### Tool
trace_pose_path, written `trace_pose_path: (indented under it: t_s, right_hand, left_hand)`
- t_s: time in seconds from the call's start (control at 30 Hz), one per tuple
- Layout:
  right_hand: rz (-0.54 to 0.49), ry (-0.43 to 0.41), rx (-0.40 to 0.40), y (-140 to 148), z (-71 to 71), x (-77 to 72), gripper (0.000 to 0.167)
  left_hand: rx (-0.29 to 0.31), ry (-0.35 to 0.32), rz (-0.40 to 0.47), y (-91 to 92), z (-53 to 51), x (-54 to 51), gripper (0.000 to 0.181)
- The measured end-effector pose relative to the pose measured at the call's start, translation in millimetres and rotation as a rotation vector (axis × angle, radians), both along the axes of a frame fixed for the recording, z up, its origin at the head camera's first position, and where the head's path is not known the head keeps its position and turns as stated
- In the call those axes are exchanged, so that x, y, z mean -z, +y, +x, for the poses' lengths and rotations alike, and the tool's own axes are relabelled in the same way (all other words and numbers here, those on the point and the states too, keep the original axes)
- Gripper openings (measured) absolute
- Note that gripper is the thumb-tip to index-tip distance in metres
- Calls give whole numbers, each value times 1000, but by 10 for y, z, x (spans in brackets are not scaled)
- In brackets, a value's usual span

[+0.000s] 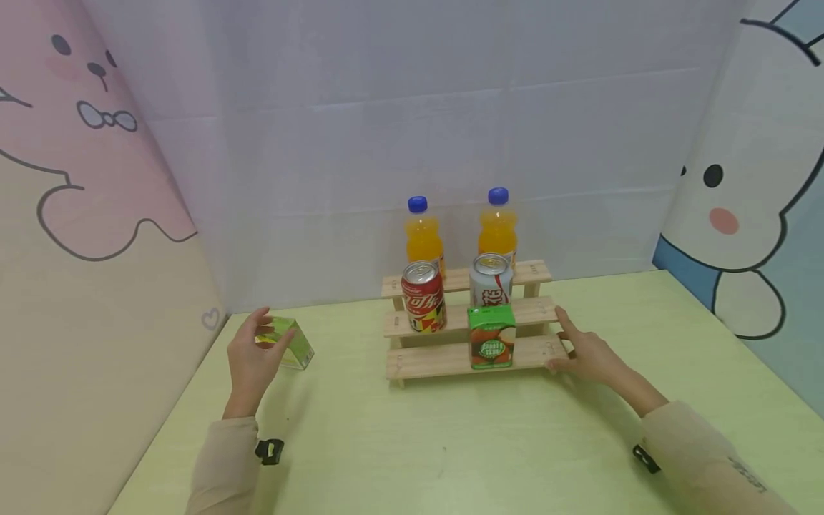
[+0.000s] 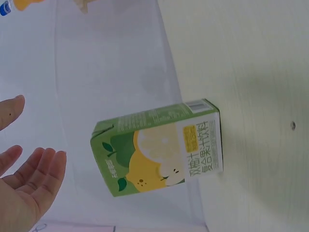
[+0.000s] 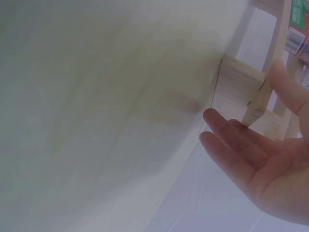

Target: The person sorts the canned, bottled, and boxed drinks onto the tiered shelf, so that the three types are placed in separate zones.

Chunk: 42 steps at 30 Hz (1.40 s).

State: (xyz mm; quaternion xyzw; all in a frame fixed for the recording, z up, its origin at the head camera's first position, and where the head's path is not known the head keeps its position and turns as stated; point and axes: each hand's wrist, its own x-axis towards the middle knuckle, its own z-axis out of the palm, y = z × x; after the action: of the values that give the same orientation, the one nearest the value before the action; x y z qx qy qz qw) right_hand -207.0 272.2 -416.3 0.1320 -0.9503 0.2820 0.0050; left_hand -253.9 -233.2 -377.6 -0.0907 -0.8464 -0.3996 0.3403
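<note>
On the left of the table stands a small green juice carton [image 2: 154, 150] with a lemon picture. My left hand [image 1: 254, 357] is around the near side of it in the head view; the left wrist view shows a gap between fingers and carton. My right hand [image 1: 589, 356] rests against the right end of a three-tier wooden rack [image 1: 425, 363], its thumb at the bottom board and its fingers spread along the end. A green-and-red juice box [image 1: 492, 340] sits on the lowest tier. On the middle tier are a red soda can [image 1: 423, 299] and a white can [image 1: 491, 279].
Two orange drink bottles with blue caps, a left bottle [image 1: 423, 232] and a right bottle [image 1: 498, 227], stand on the top tier. Behind the rack hangs a pale cloth [image 1: 309, 164]. Cartoon-printed panels flank the pale yellow-green table [image 1: 399, 443].
</note>
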Motion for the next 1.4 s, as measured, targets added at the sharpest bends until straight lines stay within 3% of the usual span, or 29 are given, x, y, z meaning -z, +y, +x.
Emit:
trace_pose_path:
  t_s: [0.27,0.4,0.73,0.93,1.17,1.4]
  right_hand:
    - [-4,-11,4,3,-4,-7,99]
    - [1,-6,2,9,-7,-2,99]
    - [-7,-11,2,-2,-6,-3,97]
    - [-2,-9,9,5,-21,5,97]
    - [2,-12,10,18,-27,15,97]
    - [-8,-9,14,3,-7,4,97]
  left_hand:
    - [-82,-51,-59,-182,-52,-5,55]
    - [-106,-108,-80,-264,-96,23,60]
    - [-26,-400,-33,-451,-253,58,80]
    - [48,-545,-3,-497,-358,167,96]
    - [85,-617,45,-469,-423,204,99]
    - [60,-619,58,-465,-431,237,97]
